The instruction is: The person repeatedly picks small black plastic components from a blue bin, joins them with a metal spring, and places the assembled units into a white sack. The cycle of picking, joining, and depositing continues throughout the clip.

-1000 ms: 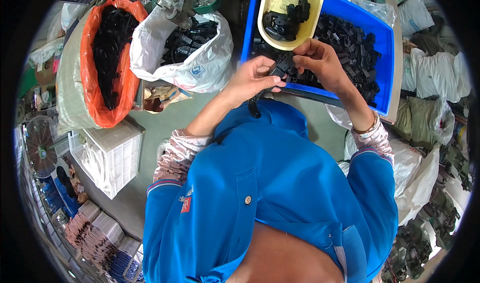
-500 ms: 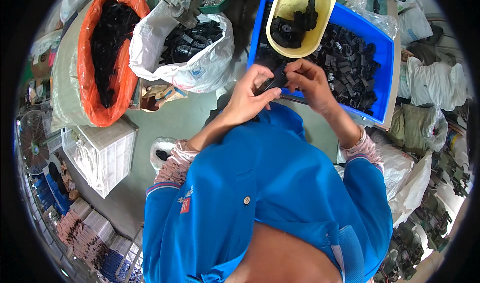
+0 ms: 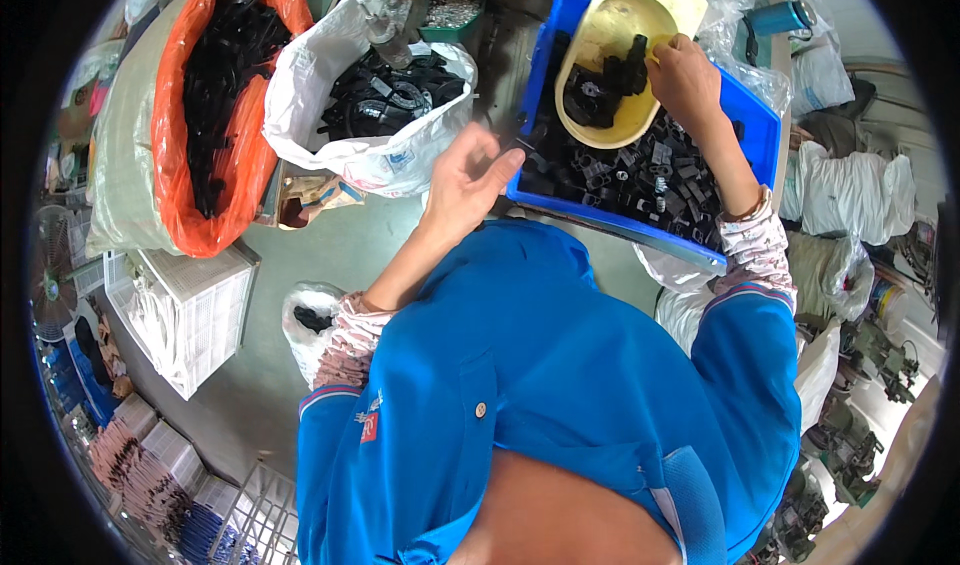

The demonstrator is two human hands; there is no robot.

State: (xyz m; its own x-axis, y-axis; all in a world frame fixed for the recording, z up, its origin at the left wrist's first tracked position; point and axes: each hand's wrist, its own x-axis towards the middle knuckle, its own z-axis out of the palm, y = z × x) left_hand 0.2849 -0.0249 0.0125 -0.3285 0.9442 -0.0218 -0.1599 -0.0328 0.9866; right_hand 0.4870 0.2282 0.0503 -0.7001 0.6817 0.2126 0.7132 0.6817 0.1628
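Observation:
My left hand (image 3: 462, 177) is closed with thumb and fingers on a small black plastic part (image 3: 516, 143), blurred by motion, beside the near left corner of the blue bin (image 3: 622, 227). My right hand (image 3: 688, 83) is at the right rim of the yellow plastic tray (image 3: 610, 137). Its fingers are curled together, and whatever they pinch is hidden. Black plastic parts (image 3: 592, 105) lie in the tray, one stacked upright near my right fingertips. Under and around the tray, many loose black parts (image 3: 672, 170) fill the blue bin, with a few metal springs among them.
Left of the bin stands a white sack (image 3: 300, 115) of black parts, then a larger sack with an orange liner (image 3: 172, 180). A green box (image 3: 452, 33) of small metal pieces is behind. A white crate (image 3: 205, 320) and small bag (image 3: 300, 340) are on the floor.
My right hand has left the part held in front of me and moved up and right to the tray's rim. My left hand has shifted slightly left, still with the black part.

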